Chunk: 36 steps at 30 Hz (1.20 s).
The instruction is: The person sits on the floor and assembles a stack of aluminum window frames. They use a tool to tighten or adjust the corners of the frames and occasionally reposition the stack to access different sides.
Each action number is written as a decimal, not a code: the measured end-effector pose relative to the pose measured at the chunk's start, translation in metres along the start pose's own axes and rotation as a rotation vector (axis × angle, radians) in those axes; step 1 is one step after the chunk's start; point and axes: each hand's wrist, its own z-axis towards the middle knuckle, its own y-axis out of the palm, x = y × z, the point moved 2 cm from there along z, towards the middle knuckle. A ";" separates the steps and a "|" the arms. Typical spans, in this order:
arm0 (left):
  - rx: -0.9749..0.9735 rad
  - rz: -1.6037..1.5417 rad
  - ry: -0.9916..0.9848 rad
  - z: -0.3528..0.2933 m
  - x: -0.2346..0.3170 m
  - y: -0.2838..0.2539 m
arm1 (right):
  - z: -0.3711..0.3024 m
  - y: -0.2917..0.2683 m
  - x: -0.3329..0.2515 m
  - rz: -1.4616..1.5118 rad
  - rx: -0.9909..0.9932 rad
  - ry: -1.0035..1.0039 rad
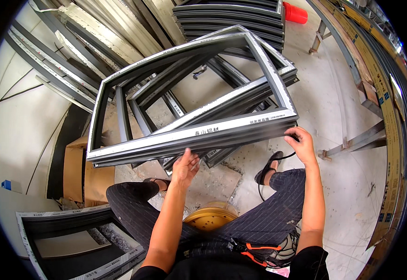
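A dark metal window frame (203, 130) with white protective film lies tilted on top of other similar frames (140, 114), stacked crosswise in front of me. My right hand (302, 145) pinches a thin black rubber strip (288, 156) at the near right corner of the top frame. From there the strip hangs in a loop toward my foot. Beside the near edge of that frame is my left hand (185, 169), slightly blurred, its thumb up near the edge and its fingers loosely bent. Nothing shows in its fingers.
Another frame (28, 242) lies at lower left, near a cardboard box (74, 170). Long profiles (49, 60) lean at far left. More frames (229, 21) are piled behind, beside a red bucket (296, 13). A metal rack (348, 51) stands right. A yellow round object (210, 217) is between my legs.
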 end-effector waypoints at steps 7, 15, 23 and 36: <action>-0.007 -0.007 0.118 0.018 -0.024 0.010 | -0.001 0.000 0.005 -0.045 -0.003 -0.027; -0.141 -0.029 0.106 0.020 -0.042 0.036 | 0.002 0.008 0.002 -0.030 -0.020 0.040; 0.019 -0.088 0.113 0.044 0.036 -0.108 | 0.002 0.004 0.011 -0.079 -0.014 0.053; -0.259 0.263 -0.131 -0.012 -0.011 0.023 | 0.002 0.007 -0.001 -0.235 0.056 -0.043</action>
